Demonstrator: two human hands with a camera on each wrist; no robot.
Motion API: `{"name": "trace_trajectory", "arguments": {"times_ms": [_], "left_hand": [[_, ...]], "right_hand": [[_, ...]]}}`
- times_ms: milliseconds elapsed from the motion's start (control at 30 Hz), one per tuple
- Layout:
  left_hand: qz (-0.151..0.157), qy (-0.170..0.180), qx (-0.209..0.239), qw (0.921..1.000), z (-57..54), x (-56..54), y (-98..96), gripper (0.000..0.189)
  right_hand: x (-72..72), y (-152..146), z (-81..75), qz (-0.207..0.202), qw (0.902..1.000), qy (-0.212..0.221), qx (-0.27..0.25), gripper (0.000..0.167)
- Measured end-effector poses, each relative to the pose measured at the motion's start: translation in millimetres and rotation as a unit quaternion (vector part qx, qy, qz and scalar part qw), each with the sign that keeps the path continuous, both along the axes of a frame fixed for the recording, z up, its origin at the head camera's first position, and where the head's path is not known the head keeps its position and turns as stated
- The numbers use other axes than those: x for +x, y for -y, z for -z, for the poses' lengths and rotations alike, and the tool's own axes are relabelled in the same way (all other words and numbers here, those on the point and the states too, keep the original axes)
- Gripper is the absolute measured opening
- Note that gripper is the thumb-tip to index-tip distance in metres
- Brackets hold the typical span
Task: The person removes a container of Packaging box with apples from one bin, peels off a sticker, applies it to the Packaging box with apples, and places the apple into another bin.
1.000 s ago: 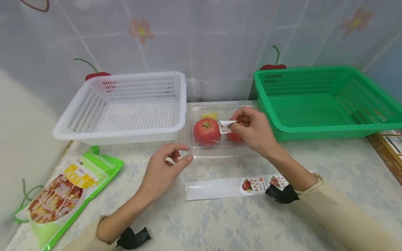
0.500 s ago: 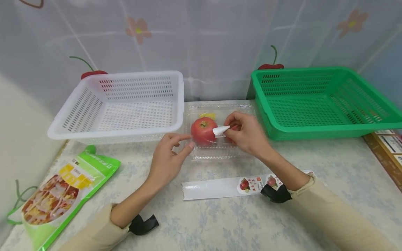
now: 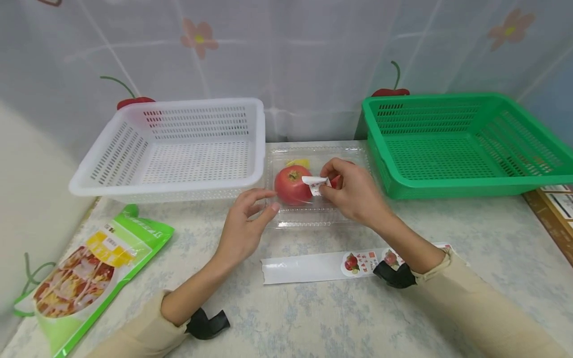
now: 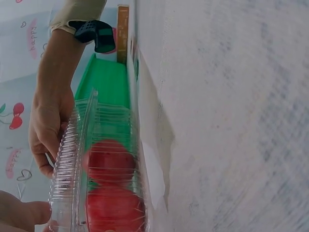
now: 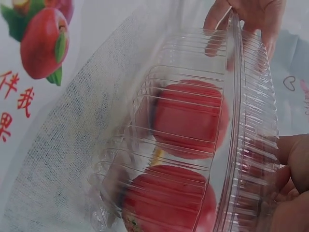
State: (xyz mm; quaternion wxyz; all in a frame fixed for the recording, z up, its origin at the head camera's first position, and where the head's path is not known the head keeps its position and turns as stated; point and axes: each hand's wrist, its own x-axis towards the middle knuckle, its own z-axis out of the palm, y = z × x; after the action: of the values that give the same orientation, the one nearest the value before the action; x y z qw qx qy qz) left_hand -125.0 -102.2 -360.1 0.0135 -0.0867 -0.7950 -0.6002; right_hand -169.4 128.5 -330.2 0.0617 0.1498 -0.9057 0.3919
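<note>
Pinching a white, red-printed sticker (image 3: pixel 319 187) between thumb and fingers, the right hand (image 3: pixel 355 193) sits over the clear plastic clamshell box (image 3: pixel 309 217) in the head view. The sticker's top edge curls back, so it could stick to itself. The box, with round red fruits (image 3: pixel 292 186) inside, lies near the table's (image 3: pixel 322 318) far edge, the white plastic basket (image 3: pixel 165 189) and green plastic basket (image 3: pixel 474 187) crowding its ends; more room opens nearer, around the glossy white label strip (image 3: pixel 300 269).

In the left wrist view, the left hand (image 3: pixel 243 223) is at the lid's left end; I cannot tell how firmly it touches, and a nudge might skid the box.

In the right wrist view, the lid's ribbed sides might snag a sagging sticker and set it askew.
</note>
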Motion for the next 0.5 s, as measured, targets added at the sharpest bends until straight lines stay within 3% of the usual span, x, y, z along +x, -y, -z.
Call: {"name": "trace_trajectory", "arguments": {"times_ms": [300,500], "left_hand": [[0.004,0.020,-0.014,0.9997,-3.0,1.0,1.9,0.031],[0.005,0.022,-0.011,0.9997,-2.7,0.8,2.1,0.030]], "right_hand": [[1.3,1.3,0.6,0.009,0.9998,-0.002,0.017,0.020],[-0.8,-1.3,0.9,-0.012,0.9992,0.022,-0.030,0.010]]}}
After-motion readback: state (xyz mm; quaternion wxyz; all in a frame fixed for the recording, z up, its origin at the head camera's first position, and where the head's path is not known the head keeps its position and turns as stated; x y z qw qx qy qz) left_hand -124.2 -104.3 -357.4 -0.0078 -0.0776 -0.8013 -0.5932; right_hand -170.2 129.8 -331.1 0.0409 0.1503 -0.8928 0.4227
